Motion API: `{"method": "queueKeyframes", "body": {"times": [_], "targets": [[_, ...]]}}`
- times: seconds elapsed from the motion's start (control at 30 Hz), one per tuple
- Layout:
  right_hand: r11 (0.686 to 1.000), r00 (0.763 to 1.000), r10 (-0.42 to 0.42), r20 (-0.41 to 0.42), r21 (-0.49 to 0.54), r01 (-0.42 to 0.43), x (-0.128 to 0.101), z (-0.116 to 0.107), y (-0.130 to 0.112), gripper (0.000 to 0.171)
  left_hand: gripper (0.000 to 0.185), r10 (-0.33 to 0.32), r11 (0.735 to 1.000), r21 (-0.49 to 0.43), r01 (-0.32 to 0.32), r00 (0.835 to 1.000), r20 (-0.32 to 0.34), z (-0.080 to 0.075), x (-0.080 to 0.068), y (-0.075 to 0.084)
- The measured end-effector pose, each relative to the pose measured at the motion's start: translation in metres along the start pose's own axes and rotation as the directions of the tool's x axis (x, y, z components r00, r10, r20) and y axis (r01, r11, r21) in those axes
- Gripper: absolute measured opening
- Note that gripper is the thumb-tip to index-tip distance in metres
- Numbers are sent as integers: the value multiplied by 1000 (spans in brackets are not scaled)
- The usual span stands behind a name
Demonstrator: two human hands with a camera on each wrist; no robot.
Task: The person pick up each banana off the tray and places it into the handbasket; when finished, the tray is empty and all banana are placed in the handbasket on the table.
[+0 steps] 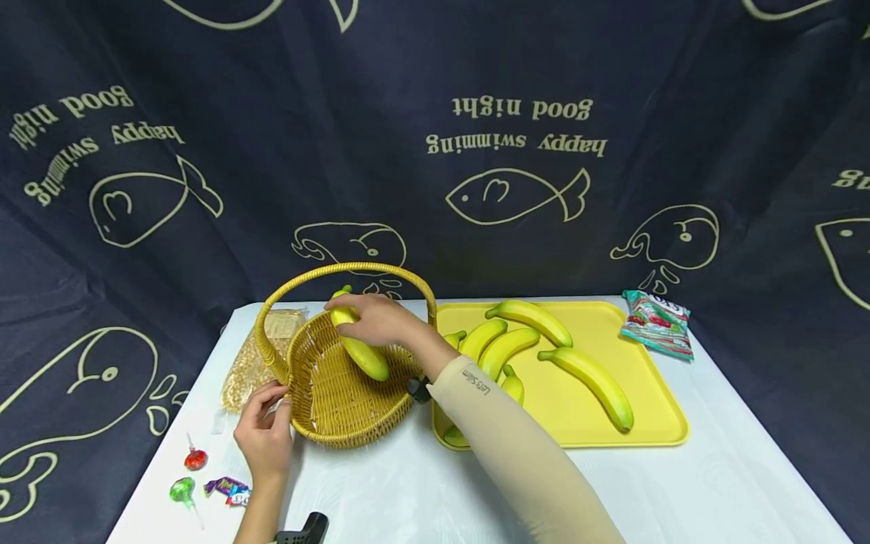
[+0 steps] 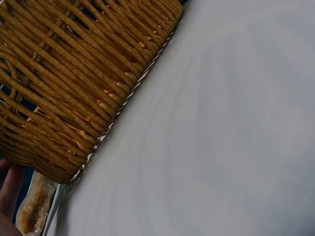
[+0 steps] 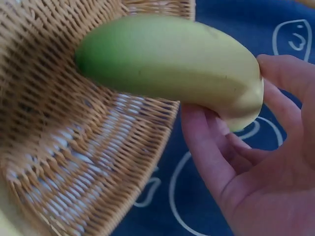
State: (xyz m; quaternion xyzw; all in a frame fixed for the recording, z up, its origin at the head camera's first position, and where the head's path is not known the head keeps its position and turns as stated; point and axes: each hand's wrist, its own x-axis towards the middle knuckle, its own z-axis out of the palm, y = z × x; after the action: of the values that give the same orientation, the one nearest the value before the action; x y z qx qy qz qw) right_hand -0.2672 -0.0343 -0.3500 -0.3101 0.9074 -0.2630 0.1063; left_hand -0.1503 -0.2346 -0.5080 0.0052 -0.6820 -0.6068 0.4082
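One banana point(image 1: 370, 363) is held by the right hand point(image 1: 379, 319), with the thumb and fingers clamped on it near one end. The banana is tilted, and its low end is over the inside of the basket point(image 1: 340, 408). I cannot tell if that end touches the basket. In the right wrist view, the banana's green end points at the woven wall.

The left hand point(image 1: 265, 434) is at the basket's left side, and its bent fingers pinch the edge by the foot of the handle point(image 1: 353, 267). The basket stands upright on the white table point(image 1: 381, 499), with its handle up in a big loop.

Just right of the basket is a yellow tray point(image 1: 652, 404). More bananas point(image 1: 598, 389) lie on it, most of them in a bunch on its left part. The right sleeve point(image 1: 523, 453) hides some of them. A blue-green bag point(image 1: 658, 325) lies at the tray's far right corner.

On the left, a clear bag point(image 1: 248, 370) of yellow bits is beside the basket. Nearer the person are a red lollipop point(image 1: 195, 459), a green lollipop point(image 1: 182, 489) and small wrapped sweets point(image 1: 227, 489). Behind it all hangs a dark blue cloth point(image 1: 367, 151) with fish and words on it.
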Motion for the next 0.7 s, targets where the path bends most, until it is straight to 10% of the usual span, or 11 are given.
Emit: {"method": "queueKeyframes", "body": {"times": [0.33, 0.7], "targets": [[947, 954, 281, -105, -129, -293, 28, 47, 2, 46, 15, 5, 999, 37, -5, 1000, -6, 4, -3, 32], [907, 941, 334, -48, -255, -335, 26, 53, -16, 54, 15, 12, 999, 36, -12, 1000, -15, 2, -1, 12]]}}
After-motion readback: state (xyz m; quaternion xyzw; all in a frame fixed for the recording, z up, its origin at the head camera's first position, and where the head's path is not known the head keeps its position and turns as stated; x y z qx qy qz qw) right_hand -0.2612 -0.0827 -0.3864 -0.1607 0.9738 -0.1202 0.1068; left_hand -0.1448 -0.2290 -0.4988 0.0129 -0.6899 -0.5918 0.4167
